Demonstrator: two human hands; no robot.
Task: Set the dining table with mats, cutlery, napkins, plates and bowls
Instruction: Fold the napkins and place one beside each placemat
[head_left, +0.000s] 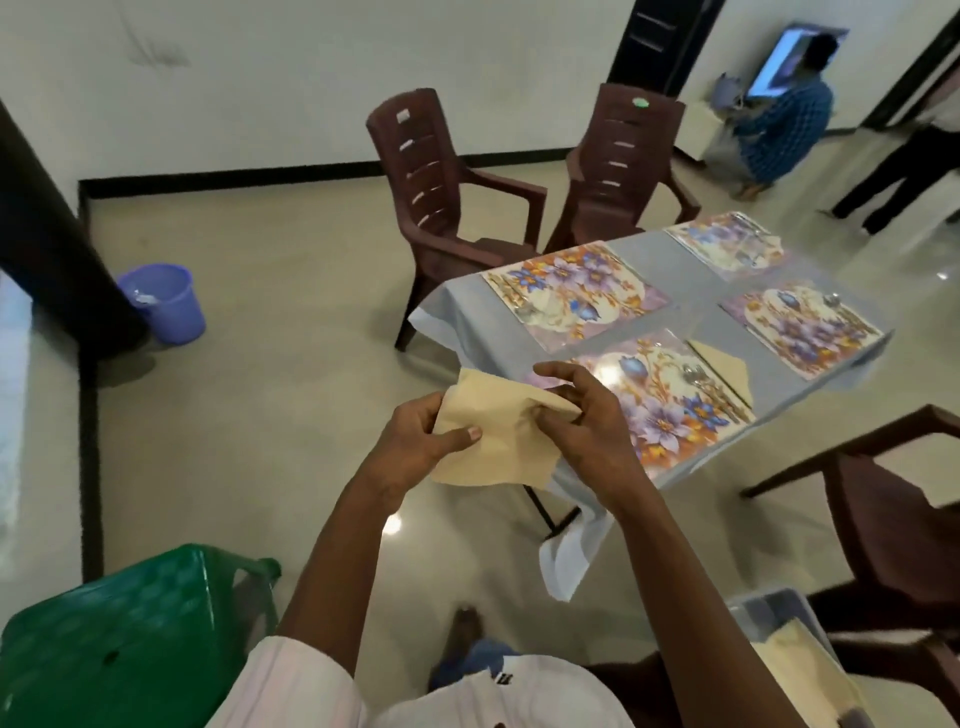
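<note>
Head view, hands (415, 441) gripping soft beige napkin (498, 436)

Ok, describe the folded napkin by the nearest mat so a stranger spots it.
Find the table draped in pale grey cloth, then the floral placemat nearest the person. At that mat's right edge, beside the metal cutlery, lies a folded beige napkin; unlike the loose beige napkin gripped by the left hand and right hand, it lies flat, triangular.

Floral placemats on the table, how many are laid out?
4. Nearest placemat at the near edge; left placemat at the left corner; far placemat at the far end; right placemat along the right edge. None seems hidden.
</note>
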